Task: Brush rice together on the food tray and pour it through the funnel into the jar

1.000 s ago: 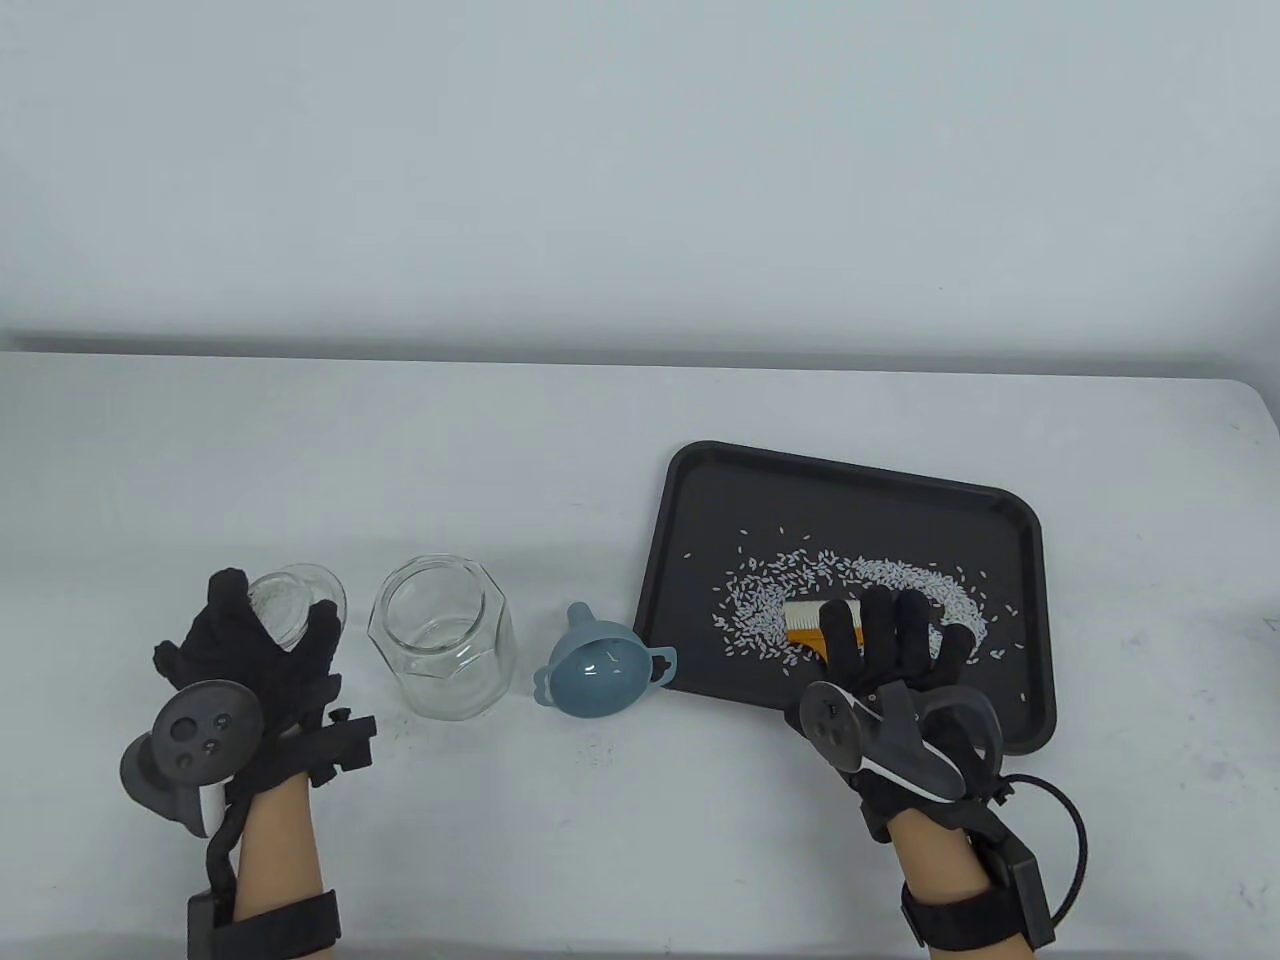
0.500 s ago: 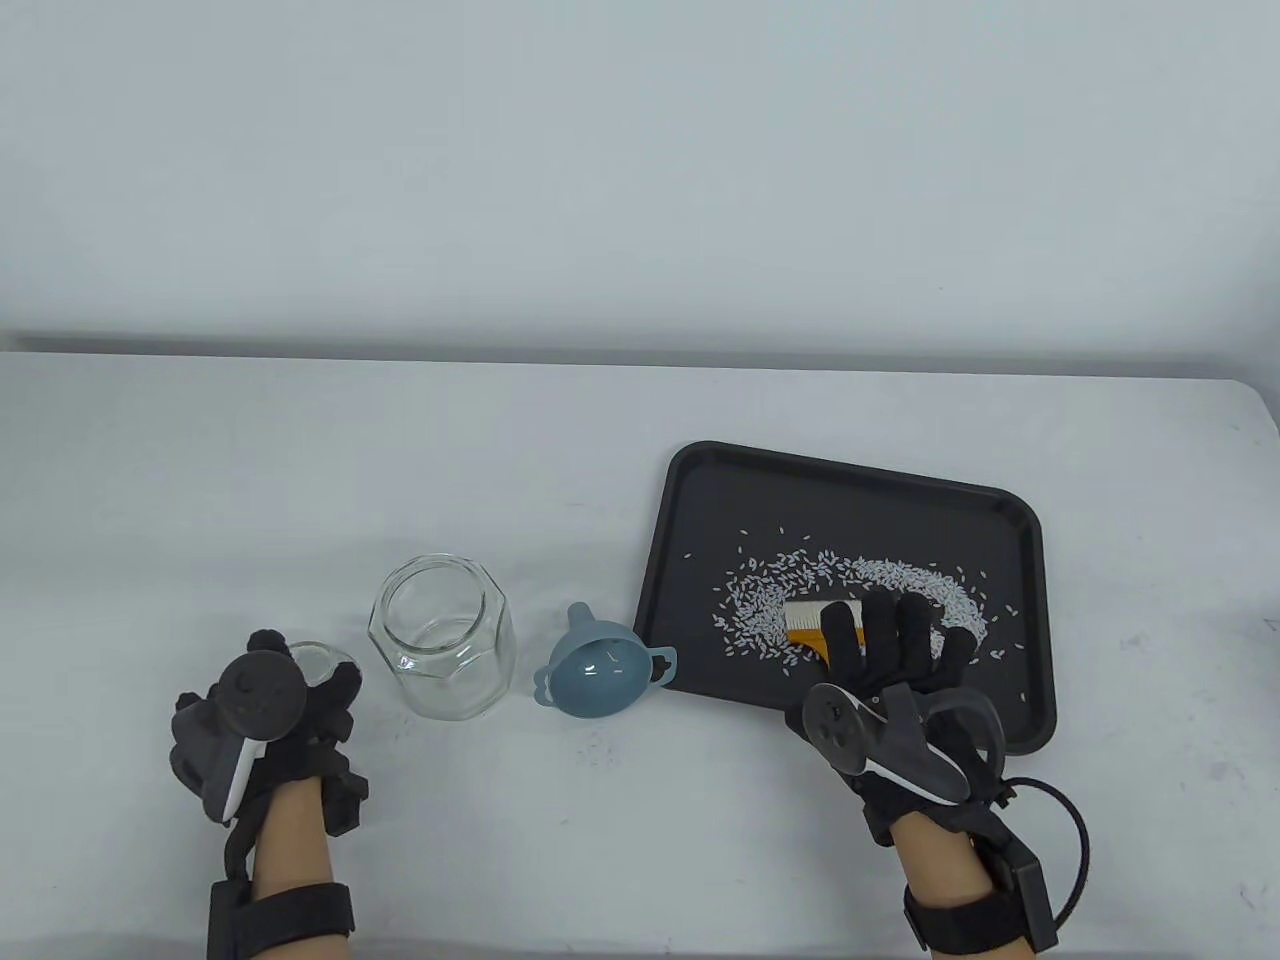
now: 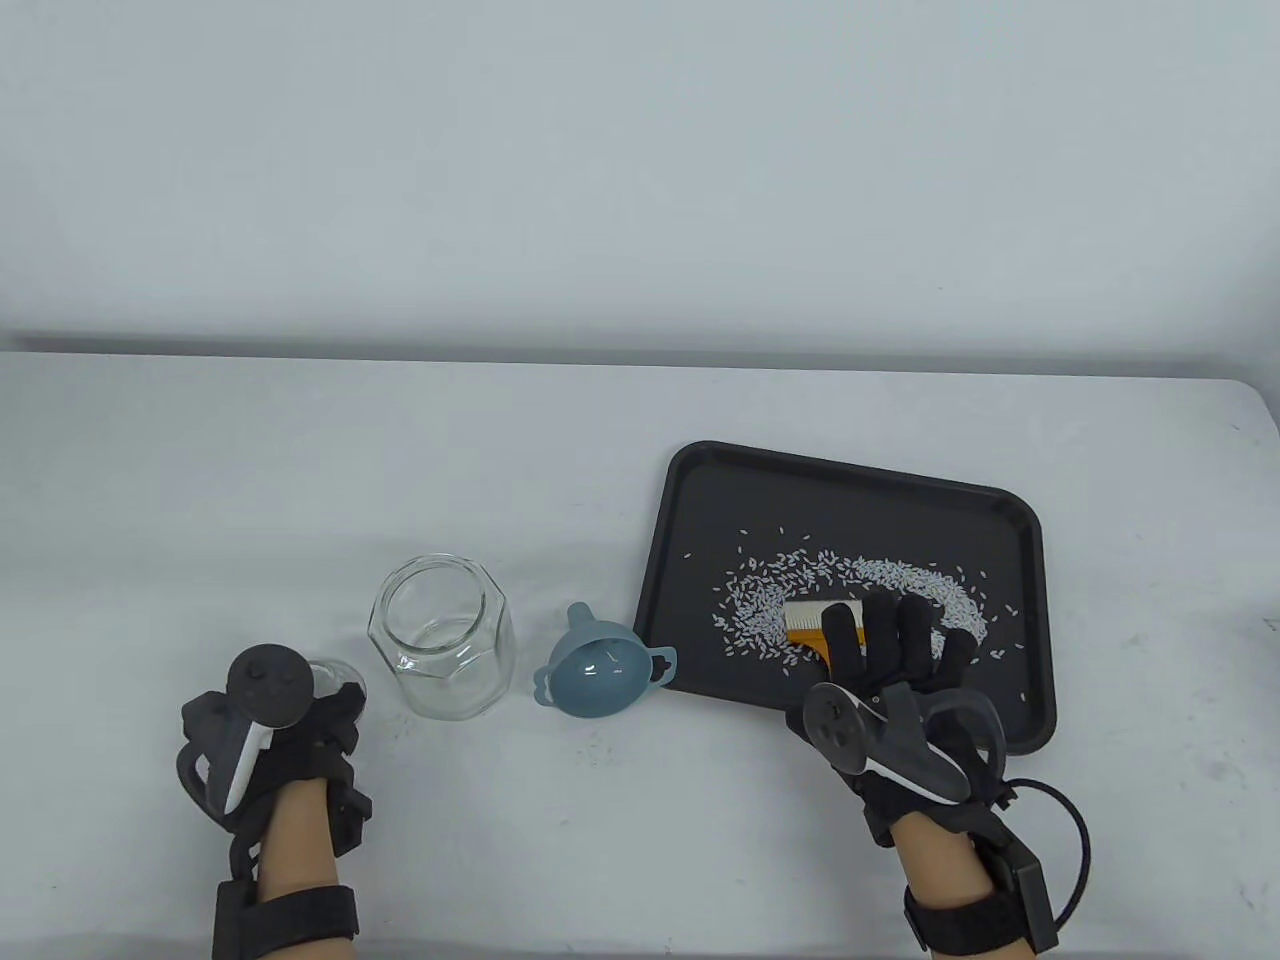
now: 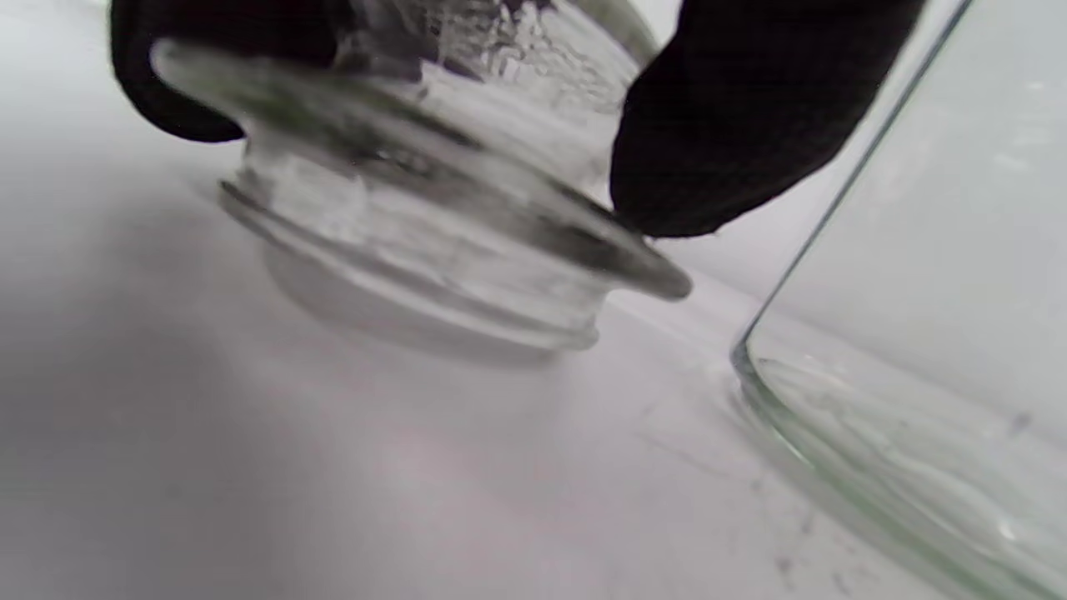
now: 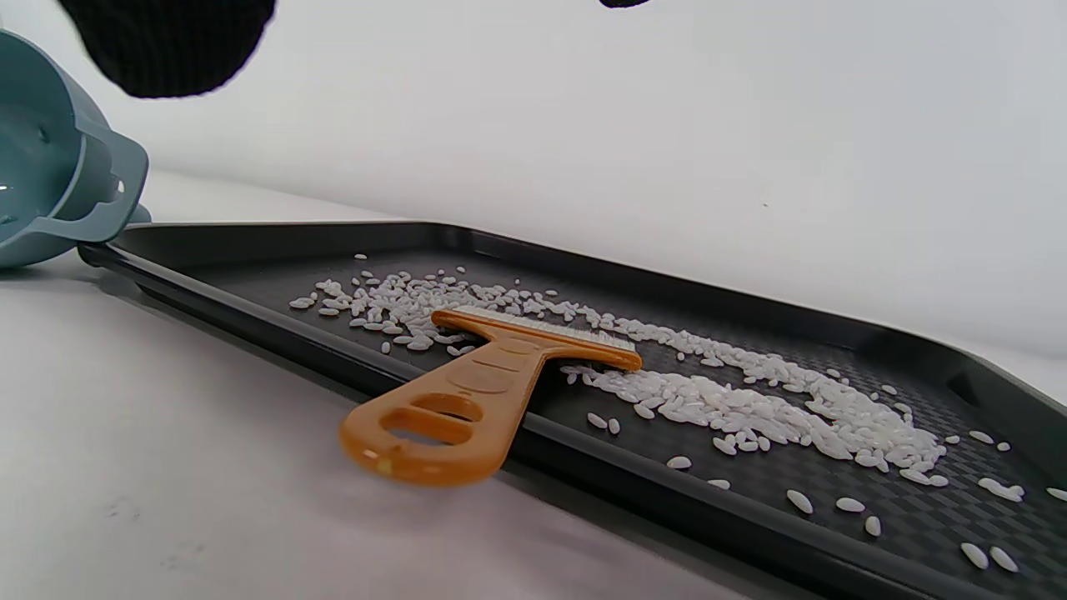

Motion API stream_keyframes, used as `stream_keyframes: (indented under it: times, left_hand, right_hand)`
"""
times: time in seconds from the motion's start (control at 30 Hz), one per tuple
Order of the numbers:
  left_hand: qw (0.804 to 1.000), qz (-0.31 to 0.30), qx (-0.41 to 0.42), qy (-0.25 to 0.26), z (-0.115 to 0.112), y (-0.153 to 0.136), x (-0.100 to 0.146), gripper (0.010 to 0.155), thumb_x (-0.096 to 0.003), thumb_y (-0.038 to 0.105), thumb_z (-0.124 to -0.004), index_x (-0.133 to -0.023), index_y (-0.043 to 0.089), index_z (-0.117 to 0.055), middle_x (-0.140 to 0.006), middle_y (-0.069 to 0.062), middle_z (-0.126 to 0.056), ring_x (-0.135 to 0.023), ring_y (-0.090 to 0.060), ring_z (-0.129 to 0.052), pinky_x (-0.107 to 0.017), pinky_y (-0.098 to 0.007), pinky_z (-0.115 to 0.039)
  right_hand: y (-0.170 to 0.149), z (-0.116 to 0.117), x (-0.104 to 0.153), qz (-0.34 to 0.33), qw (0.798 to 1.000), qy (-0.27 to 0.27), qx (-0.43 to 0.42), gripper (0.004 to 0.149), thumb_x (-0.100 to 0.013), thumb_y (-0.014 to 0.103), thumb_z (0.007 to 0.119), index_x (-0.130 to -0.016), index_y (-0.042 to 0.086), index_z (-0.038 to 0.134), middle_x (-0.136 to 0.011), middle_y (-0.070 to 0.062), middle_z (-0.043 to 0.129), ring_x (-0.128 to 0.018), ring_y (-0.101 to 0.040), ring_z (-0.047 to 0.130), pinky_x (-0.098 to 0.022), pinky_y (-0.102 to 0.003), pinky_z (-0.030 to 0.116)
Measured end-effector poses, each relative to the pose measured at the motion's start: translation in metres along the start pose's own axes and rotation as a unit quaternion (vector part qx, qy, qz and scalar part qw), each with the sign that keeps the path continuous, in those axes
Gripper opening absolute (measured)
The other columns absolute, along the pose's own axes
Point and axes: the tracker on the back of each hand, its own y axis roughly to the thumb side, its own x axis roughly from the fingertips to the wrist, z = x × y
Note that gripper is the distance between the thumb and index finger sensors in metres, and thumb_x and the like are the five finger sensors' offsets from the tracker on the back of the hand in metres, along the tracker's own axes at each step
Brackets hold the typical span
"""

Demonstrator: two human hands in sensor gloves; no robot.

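Gently set clear glass jar lid (image 4: 433, 225), pinched by left hand (image 3: 270, 735) at lower left, flat beside open glass jar (image 3: 443, 637). Right hand (image 3: 895, 665), fingers spread, above orange-handled brush (image 5: 475, 379) amid scattered white rice (image 5: 750, 404) on black tray (image 3: 860, 480), lower right.

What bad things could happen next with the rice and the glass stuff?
The glass lid in the left hand sits tilted just above the table, close beside the jar; it might knock against it. The brush lies across the tray's rim under the right hand, so grabbing it could flick rice off the tray. The funnel lies on its side by the tray and could roll.
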Motion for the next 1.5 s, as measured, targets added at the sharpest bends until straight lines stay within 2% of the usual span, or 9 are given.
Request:
stream_keyframes:
  times: [0.4, 0.47, 0.57, 0.7, 1.0, 1.1, 1.2, 1.3, 1.5]
  left_hand:
    - [1.0, 0.005, 0.013, -0.027, 0.002, 0.002, 0.0, 0.094, -0.0487, 0.041, -0.083, -0.106, -0.013, -0.032, -0.099, -0.047, -0.047, -0.083, -0.075, -0.055, -0.057, -0.088, -0.019]
    - [1.0, -0.008, 0.029, -0.007, 0.007, 0.004, 0.003, 0.094, -0.0497, 0.042, -0.081, -0.107, -0.013, -0.03, -0.1, -0.047, -0.044, -0.084, -0.076, -0.052, -0.056, -0.088, -0.018]
    - [0.992, -0.054, 0.06, 0.098, 0.022, 0.013, 0.012, 0.089, -0.0518, 0.043, -0.076, -0.107, -0.012, -0.033, -0.1, -0.047, -0.045, -0.083, -0.076, -0.053, -0.056, -0.088, -0.02]
    - [0.955, -0.152, 0.113, 0.226, 0.042, 0.034, 0.032, 0.082, -0.0536, 0.04, -0.07, -0.108, -0.01, -0.035, -0.101, -0.045, -0.046, -0.084, -0.074, -0.054, -0.057, -0.087, -0.022]
    - [0.868, -0.387, 0.058, 0.304, 0.05, 0.116, 0.098, 0.075, -0.054, 0.04, -0.07, -0.108, -0.005, -0.043, -0.1, -0.04, -0.053, -0.083, -0.069, -0.061, -0.062, -0.082, -0.029]
    - [0.845, -0.446, 0.025, 0.294, 0.038, 0.141, 0.118, 0.072, -0.0537, 0.039, -0.07, -0.107, -0.003, -0.046, -0.1, -0.039, -0.056, -0.082, -0.066, -0.065, -0.064, -0.08, -0.035]
    - [0.844, -0.474, 0.002, 0.252, 0.02, 0.16, 0.127, 0.07, -0.0531, 0.037, -0.072, -0.107, -0.003, -0.05, -0.099, -0.037, -0.061, -0.079, -0.063, -0.072, -0.064, -0.077, -0.043]
    - [0.86, -0.475, -0.01, 0.189, -0.002, 0.173, 0.125, 0.066, -0.0521, 0.032, -0.074, -0.106, -0.002, -0.056, -0.097, -0.035, -0.067, -0.067, -0.05, -0.089, -0.061, -0.07, -0.06]
    - [0.909, -0.4, -0.081, 0.085, -0.031, 0.183, 0.107, 0.068, -0.0516, 0.03, -0.075, -0.106, -0.005, -0.056, -0.095, -0.04, -0.069, -0.052, -0.041, -0.098, -0.054, -0.063, -0.071]
  right_hand:
    - [0.0, -0.001, 0.0, -0.001, 1.0, 0.009, -0.001, 0.094, -0.048, 0.064, 0.059, -0.107, 0.006, 0.016, -0.111, -0.033, 0.015, -0.099, -0.067, 0.019, -0.054, -0.083, 0.017]
    - [0.0, -0.001, 0.0, -0.001, 1.0, 0.008, -0.002, 0.094, -0.047, 0.064, 0.059, -0.107, 0.006, 0.016, -0.111, -0.033, 0.015, -0.099, -0.067, 0.019, -0.054, -0.083, 0.018]
    - [-0.001, -0.001, 0.0, 0.0, 1.0, 0.006, -0.004, 0.094, -0.048, 0.064, 0.059, -0.107, 0.006, 0.016, -0.111, -0.033, 0.015, -0.099, -0.067, 0.019, -0.054, -0.083, 0.017]
    - [-0.002, -0.002, 0.0, 0.002, 1.0, 0.001, -0.008, 0.094, -0.048, 0.064, 0.059, -0.107, 0.006, 0.016, -0.111, -0.033, 0.016, -0.099, -0.067, 0.019, -0.054, -0.083, 0.018]
    - [-0.002, -0.002, 0.0, 0.001, 1.0, -0.004, -0.009, 0.094, -0.048, 0.064, 0.059, -0.107, 0.006, 0.016, -0.111, -0.033, 0.016, -0.099, -0.067, 0.019, -0.054, -0.083, 0.018]
    - [-0.002, -0.002, 0.0, 0.002, 1.0, -0.006, -0.009, 0.094, -0.048, 0.064, 0.059, -0.107, 0.006, 0.016, -0.111, -0.033, 0.016, -0.099, -0.067, 0.019, -0.054, -0.083, 0.018]
    - [-0.003, -0.003, 0.001, 0.002, 1.0, -0.006, -0.011, 0.094, -0.048, 0.064, 0.059, -0.107, 0.006, 0.016, -0.111, -0.033, 0.016, -0.099, -0.067, 0.019, -0.054, -0.083, 0.018]
    - [-0.003, -0.003, 0.001, 0.002, 1.0, -0.008, -0.012, 0.094, -0.048, 0.064, 0.059, -0.107, 0.006, 0.016, -0.111, -0.033, 0.016, -0.099, -0.067, 0.019, -0.054, -0.083, 0.018]
    - [-0.003, -0.003, 0.001, 0.001, 1.0, -0.009, -0.013, 0.094, -0.048, 0.064, 0.059, -0.107, 0.006, 0.016, -0.111, -0.033, 0.016, -0.099, -0.067, 0.02, -0.055, -0.083, 0.018]
